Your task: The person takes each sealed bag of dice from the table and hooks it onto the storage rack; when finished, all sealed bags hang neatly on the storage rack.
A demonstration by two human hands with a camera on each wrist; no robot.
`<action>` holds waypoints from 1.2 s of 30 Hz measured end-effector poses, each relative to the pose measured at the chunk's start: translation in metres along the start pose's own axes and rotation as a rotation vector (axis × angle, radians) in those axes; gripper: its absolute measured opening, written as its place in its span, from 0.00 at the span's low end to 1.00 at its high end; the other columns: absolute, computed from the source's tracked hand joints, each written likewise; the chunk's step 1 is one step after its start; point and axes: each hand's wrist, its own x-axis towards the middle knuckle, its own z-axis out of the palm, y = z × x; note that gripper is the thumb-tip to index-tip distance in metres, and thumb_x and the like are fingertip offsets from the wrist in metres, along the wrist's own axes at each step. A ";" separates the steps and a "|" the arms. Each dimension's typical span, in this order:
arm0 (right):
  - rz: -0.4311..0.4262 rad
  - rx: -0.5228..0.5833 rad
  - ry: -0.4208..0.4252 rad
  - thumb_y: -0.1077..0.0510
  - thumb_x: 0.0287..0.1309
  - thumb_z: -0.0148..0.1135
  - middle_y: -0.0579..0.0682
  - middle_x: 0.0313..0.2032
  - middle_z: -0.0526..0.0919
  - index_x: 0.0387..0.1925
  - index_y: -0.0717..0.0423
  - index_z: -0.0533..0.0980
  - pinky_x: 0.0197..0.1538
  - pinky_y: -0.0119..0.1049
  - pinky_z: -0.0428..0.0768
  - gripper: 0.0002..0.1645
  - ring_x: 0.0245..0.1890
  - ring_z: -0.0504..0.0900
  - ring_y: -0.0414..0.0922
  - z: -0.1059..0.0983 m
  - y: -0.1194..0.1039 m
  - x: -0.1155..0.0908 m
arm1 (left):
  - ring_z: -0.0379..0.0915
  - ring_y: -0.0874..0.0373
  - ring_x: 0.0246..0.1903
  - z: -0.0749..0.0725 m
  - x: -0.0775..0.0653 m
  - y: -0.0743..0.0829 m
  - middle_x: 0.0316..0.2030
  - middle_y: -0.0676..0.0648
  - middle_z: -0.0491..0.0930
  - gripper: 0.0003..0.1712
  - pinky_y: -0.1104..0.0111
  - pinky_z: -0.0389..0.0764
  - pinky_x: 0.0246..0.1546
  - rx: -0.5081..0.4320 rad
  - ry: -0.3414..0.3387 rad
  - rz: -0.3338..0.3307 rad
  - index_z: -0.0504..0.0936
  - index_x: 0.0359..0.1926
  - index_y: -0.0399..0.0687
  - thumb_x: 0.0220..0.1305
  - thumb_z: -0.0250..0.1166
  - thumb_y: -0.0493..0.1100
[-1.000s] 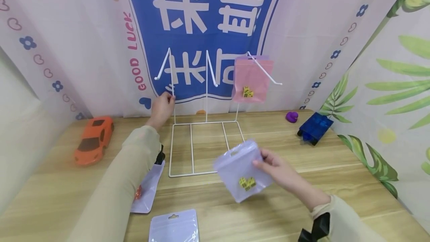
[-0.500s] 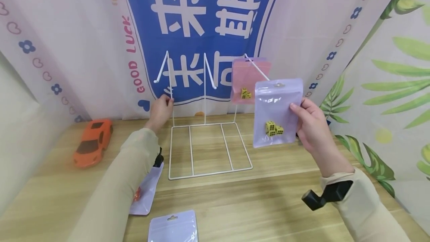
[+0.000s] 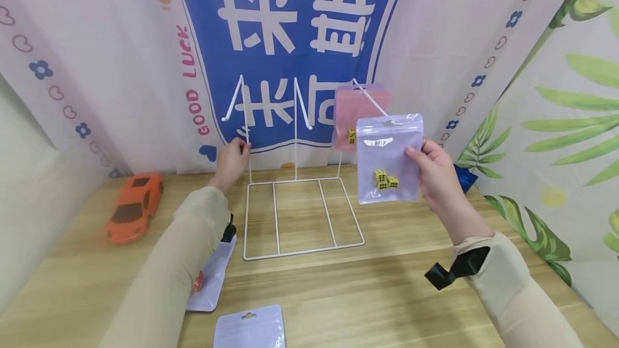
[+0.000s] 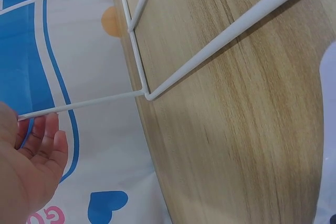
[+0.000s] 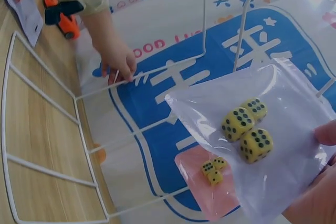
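Note:
My right hand pinches a lilac zip bag by its right edge. Three yellow dice sit inside that bag. Its punched hole is level with the front end of the right hook; I cannot tell whether the hook tip is in the hole or behind the bag. Farther back on this hook hangs a pink bag with yellow dice, with a purple bag edge behind it. My left hand pinches the left upright of the white wire rack, as the left wrist view also shows.
The rack's left hook and middle hook hold nothing. A lilac bag with red contents lies under my left forearm, another at the front edge. An orange toy car stands left, a blue toy right.
My right hand has lifted the lilac bag from low over the table up to the right hook, then shifted it slightly left. My left hand stays on the upright.

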 end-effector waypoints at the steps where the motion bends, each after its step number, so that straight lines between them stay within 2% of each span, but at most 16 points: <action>1: -0.001 -0.027 -0.007 0.59 0.65 0.50 0.53 0.52 0.70 0.52 0.62 0.67 0.59 0.41 0.63 0.17 0.54 0.69 0.45 0.001 0.001 0.003 | 0.67 0.49 0.28 0.000 0.000 0.000 0.28 0.41 0.71 0.15 0.63 0.69 0.29 0.001 0.001 0.000 0.70 0.37 0.36 0.70 0.47 0.45; 5: 0.009 -0.142 -0.020 0.58 0.66 0.48 0.59 0.60 0.65 0.62 0.66 0.59 0.60 0.47 0.62 0.27 0.60 0.65 0.50 0.004 0.005 0.017 | 0.66 0.50 0.28 -0.001 0.000 -0.002 0.28 0.41 0.71 0.15 0.64 0.69 0.29 0.006 0.005 -0.009 0.70 0.37 0.36 0.70 0.47 0.45; 9: 0.025 -0.247 0.023 0.56 0.67 0.47 0.59 0.60 0.66 0.62 0.64 0.60 0.57 0.44 0.66 0.26 0.58 0.67 0.50 0.008 0.007 0.032 | 0.67 0.50 0.28 -0.001 0.001 -0.002 0.28 0.41 0.71 0.15 0.64 0.69 0.29 0.012 0.004 -0.013 0.70 0.37 0.36 0.70 0.47 0.45; 12: 0.028 -0.279 0.055 0.58 0.67 0.47 0.59 0.59 0.68 0.61 0.64 0.61 0.56 0.42 0.68 0.25 0.58 0.68 0.49 0.010 0.008 0.043 | 0.67 0.50 0.28 -0.001 0.001 -0.002 0.29 0.41 0.71 0.15 0.63 0.69 0.29 0.010 -0.002 -0.019 0.70 0.38 0.36 0.70 0.47 0.45; 16: 0.012 -0.264 0.072 0.61 0.66 0.46 0.62 0.58 0.68 0.60 0.68 0.61 0.56 0.43 0.68 0.24 0.58 0.68 0.52 0.012 0.013 0.058 | 0.67 0.50 0.28 -0.001 0.000 -0.001 0.29 0.41 0.71 0.15 0.64 0.69 0.29 0.006 -0.010 -0.031 0.70 0.39 0.36 0.70 0.47 0.46; 19: -0.013 -0.269 0.087 0.62 0.65 0.47 0.63 0.53 0.71 0.58 0.70 0.62 0.54 0.40 0.70 0.22 0.54 0.71 0.50 0.015 0.017 0.068 | 0.66 0.50 0.28 0.000 0.000 -0.001 0.29 0.41 0.71 0.15 0.64 0.69 0.29 0.004 -0.016 -0.039 0.70 0.39 0.37 0.70 0.47 0.46; 21: -0.028 -0.281 0.104 0.62 0.64 0.48 0.59 0.45 0.75 0.54 0.70 0.65 0.48 0.35 0.72 0.20 0.46 0.73 0.47 0.017 0.020 0.073 | 0.66 0.50 0.28 0.001 -0.001 -0.001 0.29 0.41 0.71 0.15 0.64 0.69 0.28 0.003 -0.018 -0.039 0.70 0.39 0.37 0.70 0.47 0.46; 26: -0.035 -0.311 0.152 0.61 0.62 0.51 0.47 0.30 0.71 0.47 0.68 0.68 0.36 0.29 0.69 0.15 0.32 0.68 0.39 0.020 0.024 0.082 | 0.66 0.51 0.28 0.001 0.000 -0.001 0.29 0.42 0.71 0.15 0.64 0.69 0.28 0.004 -0.015 -0.031 0.70 0.39 0.37 0.70 0.46 0.46; 29: -0.024 -0.324 0.172 0.59 0.63 0.51 0.45 0.31 0.71 0.49 0.67 0.68 0.36 0.29 0.69 0.17 0.33 0.68 0.38 0.021 0.024 0.085 | 0.66 0.51 0.28 0.001 0.001 -0.001 0.28 0.42 0.71 0.15 0.64 0.69 0.28 0.003 -0.007 -0.025 0.71 0.38 0.37 0.70 0.47 0.46; 36: -0.039 -0.352 0.216 0.60 0.61 0.53 0.46 0.31 0.69 0.42 0.65 0.70 0.37 0.31 0.67 0.11 0.33 0.67 0.40 0.025 0.026 0.094 | 0.67 0.50 0.28 0.001 0.001 0.000 0.29 0.41 0.71 0.14 0.64 0.69 0.29 0.000 -0.001 -0.023 0.70 0.37 0.37 0.70 0.48 0.45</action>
